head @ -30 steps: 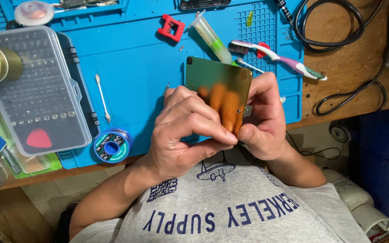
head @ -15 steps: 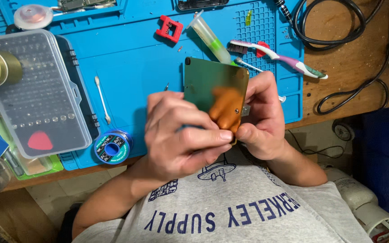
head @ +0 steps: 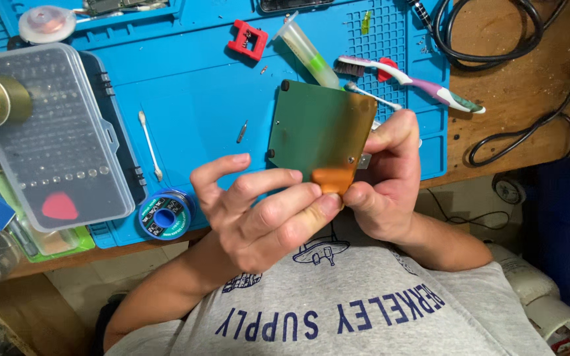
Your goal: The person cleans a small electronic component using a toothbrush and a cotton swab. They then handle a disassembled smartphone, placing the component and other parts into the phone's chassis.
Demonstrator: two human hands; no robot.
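My right hand [head: 388, 179] holds a shiny green-gold metal plate [head: 318, 128] by its lower right corner, tilted up over the blue work mat [head: 192, 86]. The plate has small dark screws at its left corners, and its lower edge reflects orange. My left hand [head: 258, 211] sits just below and left of the plate. Its fingers are spread, and one fingertip touches the plate's bottom edge beside my right thumb.
A clear bit case [head: 54, 132] lies at the mat's left, with a solder spool [head: 165, 214] near the front edge. A cotton swab [head: 150, 145], small bit [head: 241, 130], red tool [head: 248, 39], syringe tube [head: 305, 49] and toothbrush [head: 417, 82] lie on the mat. Black cables [head: 529, 39] run at the right.
My left hand has slid down and left off the plate's face and spread its fingers. The plate, uncovered, has tilted slightly in my right hand.
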